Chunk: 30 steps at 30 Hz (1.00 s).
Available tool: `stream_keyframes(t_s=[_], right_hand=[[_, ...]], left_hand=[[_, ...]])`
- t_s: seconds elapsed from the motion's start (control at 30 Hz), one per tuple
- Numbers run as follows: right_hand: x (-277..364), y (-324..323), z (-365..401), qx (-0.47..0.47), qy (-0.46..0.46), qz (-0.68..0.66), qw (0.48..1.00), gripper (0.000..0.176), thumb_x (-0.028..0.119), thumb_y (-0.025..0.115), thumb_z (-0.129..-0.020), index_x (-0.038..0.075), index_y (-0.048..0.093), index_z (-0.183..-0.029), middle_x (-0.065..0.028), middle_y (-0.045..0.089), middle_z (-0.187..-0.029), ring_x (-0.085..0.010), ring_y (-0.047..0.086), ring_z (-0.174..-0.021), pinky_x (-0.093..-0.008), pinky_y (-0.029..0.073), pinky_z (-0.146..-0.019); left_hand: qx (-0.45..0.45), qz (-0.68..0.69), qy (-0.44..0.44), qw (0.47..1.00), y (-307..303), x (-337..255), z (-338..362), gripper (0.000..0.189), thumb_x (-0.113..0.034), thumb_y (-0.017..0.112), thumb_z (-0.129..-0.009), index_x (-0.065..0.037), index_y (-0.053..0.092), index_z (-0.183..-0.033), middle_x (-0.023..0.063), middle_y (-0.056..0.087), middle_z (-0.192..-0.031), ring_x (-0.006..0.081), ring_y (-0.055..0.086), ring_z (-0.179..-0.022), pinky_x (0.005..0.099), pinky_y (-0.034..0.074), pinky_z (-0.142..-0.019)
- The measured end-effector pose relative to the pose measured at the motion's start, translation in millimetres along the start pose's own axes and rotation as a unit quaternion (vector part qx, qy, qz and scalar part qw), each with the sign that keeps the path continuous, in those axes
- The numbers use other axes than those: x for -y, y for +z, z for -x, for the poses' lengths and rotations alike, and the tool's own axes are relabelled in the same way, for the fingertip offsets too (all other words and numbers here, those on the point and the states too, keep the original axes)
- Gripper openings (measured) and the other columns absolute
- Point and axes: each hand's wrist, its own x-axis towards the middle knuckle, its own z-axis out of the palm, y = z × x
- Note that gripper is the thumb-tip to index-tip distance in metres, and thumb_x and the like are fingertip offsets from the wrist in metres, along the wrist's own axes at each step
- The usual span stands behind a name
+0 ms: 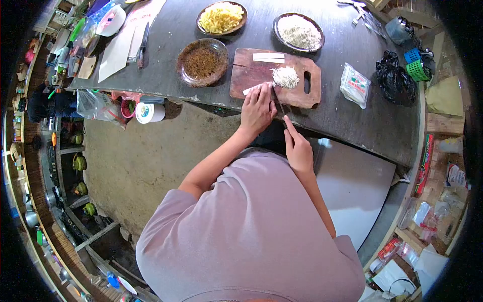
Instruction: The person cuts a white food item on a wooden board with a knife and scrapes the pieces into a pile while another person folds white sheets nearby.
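Observation:
At the table's front edge lies a wooden cutting board (241, 70) with a slot handle at its right end. My left hand (257, 109) presses down on a white strip (247, 91) near the board's front edge, fingers together. In my right hand (299, 149) is a knife (280, 102), its blade pointing away from me right beside the left fingertips. A small heap of finely cut white pieces (286, 77) sits close to the slot. Farther back on the board, more white strips (268, 57) lie side by side.
Behind the board stand a plate of brown crumbs (202, 61), a plate of yellow pieces (221, 18) and a plate of whitish shreds (299, 32). A white printed packet (355, 85) and a black plastic bag (396, 76) lie right. Another knife (143, 45) rests left.

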Motion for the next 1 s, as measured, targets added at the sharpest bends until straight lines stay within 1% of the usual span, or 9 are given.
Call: stream_keyframes(t_s=[0.07,0.2,0.4,0.57,0.63,0.67,0.77,0.97,1.0], right_hand=[[4,-7,4,0.001,0.015,-0.005,1.0,0.047,0.031,0.057,-0.107,0.031,0.053,-0.154,-0.0241,0.066,-0.082,-0.0442,0.068,-0.078,-0.0531,0.056,-0.071],[13,11,-48,-0.015,-0.028,-0.015,0.999,0.042,0.031,0.053,-0.109,0.029,0.057,-0.15,-0.0246,0.067,-0.082,-0.0446,0.069,-0.077,-0.0546,0.055,-0.069],[-1,2,-3,-0.006,-0.011,0.0,1.0,0.046,0.028,0.056,-0.108,0.03,0.054,-0.153,-0.025,0.067,-0.082,-0.0453,0.069,-0.078,-0.0544,0.055,-0.071],[13,3,-31,-0.02,-0.032,-0.037,0.999,0.046,0.026,0.057,-0.107,0.03,0.054,-0.153,-0.025,0.067,-0.083,-0.0468,0.068,-0.077,-0.054,0.054,-0.07],[29,-4,-48,0.044,0.035,-0.056,0.997,0.043,0.023,0.058,-0.107,0.022,0.058,-0.15,-0.0324,0.066,-0.097,-0.0506,0.065,-0.093,-0.0495,0.054,-0.077],[25,-1,-47,0.032,0.028,-0.068,0.997,0.043,0.023,0.058,-0.107,0.023,0.058,-0.15,-0.0331,0.065,-0.095,-0.0518,0.063,-0.092,-0.05,0.054,-0.076],[10,-2,-17,0.012,0.012,-0.042,0.999,0.044,0.026,0.058,-0.107,0.029,0.056,-0.151,-0.0297,0.068,-0.09,-0.0476,0.068,-0.084,-0.0552,0.054,-0.073],[12,4,-32,-0.005,-0.003,-0.075,0.997,0.044,0.026,0.058,-0.106,0.026,0.057,-0.15,-0.0292,0.069,-0.095,-0.0482,0.068,-0.089,-0.0539,0.054,-0.074],[15,6,-43,0.006,0.007,-0.075,0.997,0.044,0.025,0.058,-0.106,0.026,0.057,-0.15,-0.0297,0.069,-0.097,-0.0482,0.068,-0.09,-0.0536,0.054,-0.075]], left_hand=[[-0.007,0.009,-0.002,1.0,-4,-9,7,0.063,-0.028,0.06,-0.095,0.004,0.05,-0.148,0.0161,0.052,-0.148,0.0301,0.05,-0.135,0.0431,0.037,-0.12],[-0.027,0.011,0.006,1.0,2,2,-2,0.061,-0.028,0.06,-0.095,0.004,0.051,-0.147,0.0171,0.054,-0.145,0.0307,0.053,-0.133,0.0434,0.038,-0.119],[-0.023,0.0,0.005,1.0,-1,2,-5,0.063,-0.027,0.06,-0.095,0.002,0.05,-0.149,0.0155,0.056,-0.144,0.0296,0.055,-0.129,0.0439,0.041,-0.115],[-0.022,0.0,0.014,1.0,1,4,-6,0.062,-0.028,0.061,-0.094,0.005,0.052,-0.146,0.0166,0.056,-0.144,0.0301,0.055,-0.129,0.0437,0.04,-0.116],[-0.019,-0.006,0.022,1.0,1,4,-4,0.063,-0.029,0.061,-0.094,0.007,0.052,-0.145,0.0178,0.056,-0.144,0.0302,0.055,-0.13,0.0439,0.039,-0.117],[-0.013,-0.005,0.02,1.0,1,4,-4,0.063,-0.029,0.061,-0.094,0.007,0.053,-0.145,0.0181,0.056,-0.144,0.0304,0.055,-0.13,0.0441,0.039,-0.117],[-0.017,-0.007,0.016,1.0,2,4,-5,0.062,-0.028,0.061,-0.094,0.007,0.053,-0.144,0.0188,0.056,-0.144,0.0308,0.055,-0.13,0.0443,0.04,-0.117],[-0.016,0.011,0.003,1.0,-1,2,-5,0.059,-0.026,0.061,-0.095,0.006,0.053,-0.145,0.0179,0.056,-0.144,0.0321,0.055,-0.131,0.0435,0.041,-0.114],[-0.03,-0.002,0.012,0.999,-4,1,-6,0.058,-0.026,0.062,-0.093,0.007,0.057,-0.14,0.0189,0.059,-0.14,0.0308,0.057,-0.127,0.0427,0.043,-0.113]])
